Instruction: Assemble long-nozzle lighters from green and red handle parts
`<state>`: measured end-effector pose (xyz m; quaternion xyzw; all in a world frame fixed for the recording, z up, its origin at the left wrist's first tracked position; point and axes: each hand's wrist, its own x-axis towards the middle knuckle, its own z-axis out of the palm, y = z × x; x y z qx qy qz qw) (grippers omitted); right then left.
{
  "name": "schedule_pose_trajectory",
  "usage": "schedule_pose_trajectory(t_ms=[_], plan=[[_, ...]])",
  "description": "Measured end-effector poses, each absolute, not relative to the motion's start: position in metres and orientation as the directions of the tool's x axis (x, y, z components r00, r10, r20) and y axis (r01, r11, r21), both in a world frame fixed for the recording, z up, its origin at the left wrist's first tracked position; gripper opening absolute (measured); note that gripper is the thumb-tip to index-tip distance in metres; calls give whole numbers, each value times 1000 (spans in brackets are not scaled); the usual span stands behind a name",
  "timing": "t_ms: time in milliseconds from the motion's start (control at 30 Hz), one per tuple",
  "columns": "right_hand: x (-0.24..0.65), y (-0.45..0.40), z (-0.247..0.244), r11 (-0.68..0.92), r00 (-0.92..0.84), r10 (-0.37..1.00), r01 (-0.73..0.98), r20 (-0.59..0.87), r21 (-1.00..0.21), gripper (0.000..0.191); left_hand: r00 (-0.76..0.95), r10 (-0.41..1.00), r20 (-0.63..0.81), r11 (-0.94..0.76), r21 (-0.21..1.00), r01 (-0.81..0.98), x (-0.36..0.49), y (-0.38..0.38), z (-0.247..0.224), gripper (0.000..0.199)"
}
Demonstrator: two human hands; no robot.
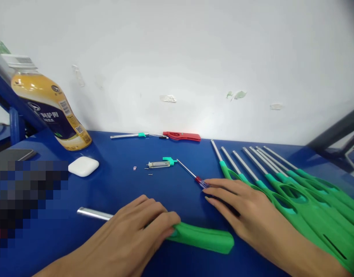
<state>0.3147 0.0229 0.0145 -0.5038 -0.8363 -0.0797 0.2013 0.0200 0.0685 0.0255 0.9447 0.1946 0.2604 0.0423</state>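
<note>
My left hand (139, 231) is wrapped over a green long-necked lighter (202, 238) lying across the near table. Its silver tube (94, 213) sticks out to the left; the trigger area is hidden under my fingers. My right hand (237, 204) has its fingertips closed around the handle end of a small screwdriver (188, 170). The screwdriver's shaft points away to the upper left. Its tip lies close to a clear fuel tank with a teal top (159, 163). Two small screws (150, 174) and a tiny pinkish piece (134, 168) lie left of the tank.
Several green lighters (306, 207) lie side by side on the right, partly under my right forearm. Near the wall are a red lighter shell (182, 136) and a metal tube with a wire (126, 135). A drink bottle (52, 111) and white case (84, 166) stand left on the blue table (116, 184).
</note>
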Motion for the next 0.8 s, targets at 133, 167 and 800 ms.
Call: schedule_pose_trajectory(t_ms=[133, 167, 800], plan=[[317, 24, 12, 447, -360, 797, 891, 485, -73, 24, 737, 507, 447, -862, 236, 449, 18, 76, 18, 28], [317, 24, 12, 440, -348, 792, 895, 502, -73, 24, 713, 537, 451, -843, 252, 476, 16, 79, 16, 29], [312, 3, 61, 313, 13, 670, 902, 743, -298, 24, 560, 792, 241, -610, 274, 744, 14, 135, 19, 13]])
